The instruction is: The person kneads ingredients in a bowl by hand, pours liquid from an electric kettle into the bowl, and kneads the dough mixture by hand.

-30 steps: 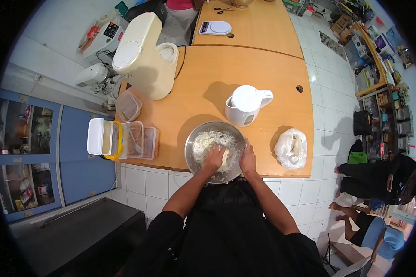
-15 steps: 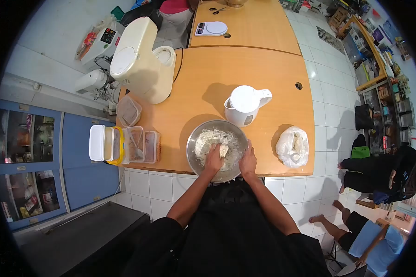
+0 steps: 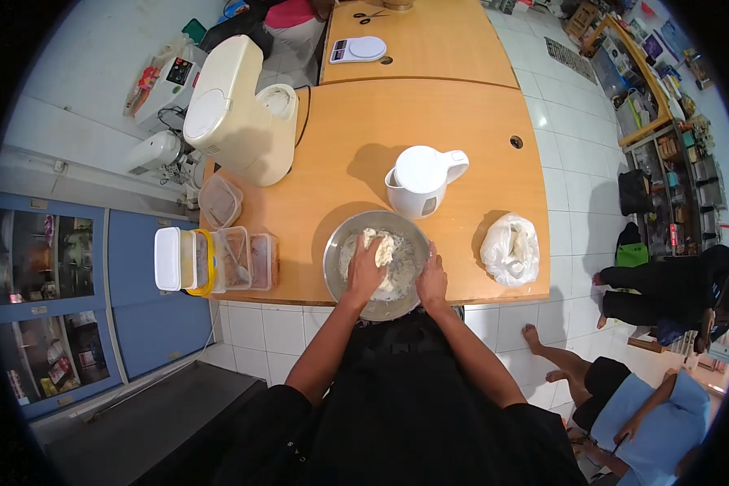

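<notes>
Dough [image 3: 385, 250] now farther back in the bowl [image 3: 415, 243], against the left fingers [image 3: 370, 256]

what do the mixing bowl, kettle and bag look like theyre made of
Mixing bowl: metal, probably stainless steel, with a dull sheen; grey with soft highlights.
Kettle: likely smooth plastic; even white, no metallic shine.
Bag: apparently thin, translucent plastic film; crinkled, with small glints.

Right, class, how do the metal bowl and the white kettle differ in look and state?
The metal bowl is wide and silvery; the white kettle is narrower, with a handle. The bowl is open, showing dough inside, whereas a lid covers the kettle. The right hand touches the bowl; no hand touches the kettle. Both stand on the wooden table.
</notes>
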A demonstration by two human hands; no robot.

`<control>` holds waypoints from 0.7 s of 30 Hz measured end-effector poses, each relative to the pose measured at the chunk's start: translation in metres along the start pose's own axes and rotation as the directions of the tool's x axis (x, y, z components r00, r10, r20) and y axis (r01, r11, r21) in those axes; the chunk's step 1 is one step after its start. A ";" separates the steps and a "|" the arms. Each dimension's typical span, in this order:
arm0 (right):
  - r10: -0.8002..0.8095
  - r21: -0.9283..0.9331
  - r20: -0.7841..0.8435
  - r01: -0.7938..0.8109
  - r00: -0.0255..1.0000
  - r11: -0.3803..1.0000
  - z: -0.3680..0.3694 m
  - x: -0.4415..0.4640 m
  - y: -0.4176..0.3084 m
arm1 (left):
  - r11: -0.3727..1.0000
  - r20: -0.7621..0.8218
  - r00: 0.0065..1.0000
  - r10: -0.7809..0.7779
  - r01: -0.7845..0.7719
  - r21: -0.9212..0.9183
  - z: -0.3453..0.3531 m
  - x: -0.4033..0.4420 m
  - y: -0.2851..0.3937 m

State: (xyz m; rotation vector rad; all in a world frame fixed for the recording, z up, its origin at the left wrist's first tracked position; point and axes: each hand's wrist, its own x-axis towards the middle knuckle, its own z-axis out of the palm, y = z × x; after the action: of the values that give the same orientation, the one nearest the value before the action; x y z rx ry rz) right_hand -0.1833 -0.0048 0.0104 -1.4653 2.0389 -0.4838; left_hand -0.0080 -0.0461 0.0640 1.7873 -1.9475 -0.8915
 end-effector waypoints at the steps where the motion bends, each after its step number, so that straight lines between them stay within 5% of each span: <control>1: 0.006 -0.006 0.009 -0.006 1.000 1.000 0.000 0.001 -0.001 | 1.000 0.117 0.993 -0.010 0.010 0.006 0.009 0.001 -0.013; 3: 0.023 -0.017 0.025 -0.022 0.999 1.000 0.000 0.002 -0.002 | 0.999 0.347 0.937 -0.030 0.024 0.022 0.041 0.000 -0.049; 6: 0.016 -0.028 0.012 -0.015 1.000 1.000 0.002 0.001 -0.001 | 0.970 0.354 0.933 0.060 -0.138 0.199 0.069 -0.038 -0.053; 10: 0.034 -0.013 0.036 -0.033 0.999 0.999 -0.002 -0.005 -0.002 | 0.910 0.242 0.970 0.001 -0.101 0.402 0.085 -0.043 -0.055; 14: 0.038 0.004 0.016 -0.038 0.999 0.999 0.005 -0.002 -0.004 | 0.888 0.307 0.937 -0.166 0.007 0.460 0.077 -0.006 -0.063; 18: 0.049 0.026 -0.016 -0.049 0.999 0.998 0.011 -0.004 0.000 | 0.999 0.252 0.968 -0.011 0.001 0.037 0.055 -0.008 -0.070; 21: 0.100 0.041 0.011 -0.100 0.995 0.994 0.011 -0.003 -0.001 | 0.985 0.091 0.982 0.166 -0.160 -0.069 0.067 -0.030 -0.089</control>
State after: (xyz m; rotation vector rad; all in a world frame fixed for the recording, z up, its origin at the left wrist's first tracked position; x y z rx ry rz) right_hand -0.1745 -0.0022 0.0032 -1.3317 2.0717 -0.4745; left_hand 0.0213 -0.0031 -0.0394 1.5505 -2.0679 -0.9862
